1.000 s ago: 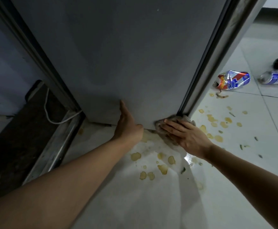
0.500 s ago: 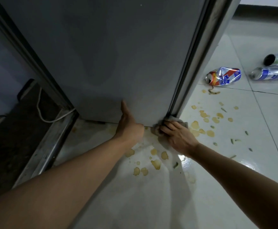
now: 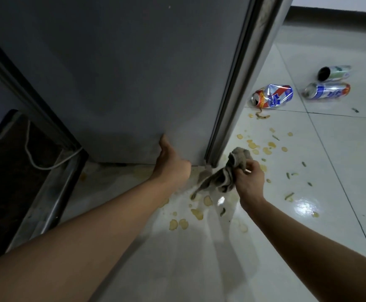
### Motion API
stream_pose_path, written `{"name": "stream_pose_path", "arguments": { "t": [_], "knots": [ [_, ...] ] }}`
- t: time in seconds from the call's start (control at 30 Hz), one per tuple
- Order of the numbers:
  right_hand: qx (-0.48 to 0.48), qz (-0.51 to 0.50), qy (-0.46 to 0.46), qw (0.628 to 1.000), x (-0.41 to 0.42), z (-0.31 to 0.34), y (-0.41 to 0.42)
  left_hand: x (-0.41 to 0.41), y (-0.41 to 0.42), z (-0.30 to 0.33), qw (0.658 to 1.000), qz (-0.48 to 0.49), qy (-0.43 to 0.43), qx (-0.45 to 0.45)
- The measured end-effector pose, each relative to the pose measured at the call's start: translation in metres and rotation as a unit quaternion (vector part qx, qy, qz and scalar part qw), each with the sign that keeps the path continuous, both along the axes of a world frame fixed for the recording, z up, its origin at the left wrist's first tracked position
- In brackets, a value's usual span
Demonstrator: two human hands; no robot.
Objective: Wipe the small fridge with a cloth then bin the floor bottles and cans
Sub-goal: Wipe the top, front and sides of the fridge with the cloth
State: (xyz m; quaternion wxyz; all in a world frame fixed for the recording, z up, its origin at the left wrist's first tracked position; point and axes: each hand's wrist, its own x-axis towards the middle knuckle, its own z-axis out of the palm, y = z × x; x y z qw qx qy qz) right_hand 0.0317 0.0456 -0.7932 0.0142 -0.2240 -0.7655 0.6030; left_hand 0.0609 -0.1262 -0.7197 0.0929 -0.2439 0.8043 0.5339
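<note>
Right hand (image 3: 250, 180) grip bunched round cloth (image 3: 225, 173), frame centre, off fridge (image 3: 134, 73). Left hand (image 3: 173, 164) fingers hooked under door edge. Risks: dangling cloth tail drags through yellow spills (image 3: 199, 212), smears fridge; cans (image 3: 272, 96) upper right untouched.

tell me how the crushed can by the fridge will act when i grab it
The crushed can lies on its side with dented, creased walls, so it probably won't roll like the two round cans beyond it. It likely gives under a squeeze and feels light. Its open mouth faces the spill, so drips seem possible.
</note>
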Motion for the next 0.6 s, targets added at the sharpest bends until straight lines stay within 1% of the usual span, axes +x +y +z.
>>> {"name": "stream_pose_path", "arguments": {
  "t": [0.07, 0.13, 0.17, 0.2, 0.23, 0.3, 0.33, 0.37, 0.43, 0.5, 0.6],
  "knots": [
    [-0.007, -0.023, -0.013, 1.0, -0.008, -0.008, -0.012, 0.001, 0.0, -0.001, 1.0, -0.001, 0.004, -0.001],
    [-0.073, -0.02, -0.03, 0.997, -0.014, -0.011, -0.021, 0.002, 0.001, -0.003, 1.0, 0.001, 0.01, 0.002],
    [-0.119, 0.002, -0.037, 0.992, -0.017, -0.012, -0.023, 0.002, 0.001, -0.003, 1.0, 0.002, 0.014, 0.004],
    [-0.146, 0.034, -0.04, 0.988, -0.018, -0.013, -0.024, 0.002, 0.002, -0.003, 1.0, 0.004, 0.018, 0.007],
    [-0.144, 0.07, -0.037, 0.986, -0.017, -0.016, -0.022, 0.002, 0.002, -0.002, 1.0, 0.008, 0.023, 0.011],
    [-0.109, 0.134, -0.021, 0.985, -0.015, -0.025, -0.015, 0.001, 0.005, -0.001, 0.999, 0.016, 0.032, 0.015],
    [-0.085, 0.149, -0.018, 0.985, -0.015, -0.028, -0.012, 0.001, 0.006, 0.0, 0.999, 0.018, 0.034, 0.011],
    [-0.051, 0.15, -0.018, 0.987, -0.016, -0.031, -0.011, 0.001, 0.006, 0.0, 0.999, 0.019, 0.034, 0.006],
    [0.048, 0.132, -0.012, 0.99, -0.021, -0.035, -0.013, 0.0, 0.007, 0.001, 0.999, 0.024, 0.035, 0.0],
    [0.139, 0.115, 0.001, 0.984, -0.026, -0.038, -0.021, 0.0, 0.007, 0.002, 0.999, 0.027, 0.036, -0.001],
    [0.211, 0.107, -0.011, 0.971, -0.028, -0.043, -0.036, 0.001, 0.007, 0.005, 0.999, 0.027, 0.038, -0.009]
  ]
}}
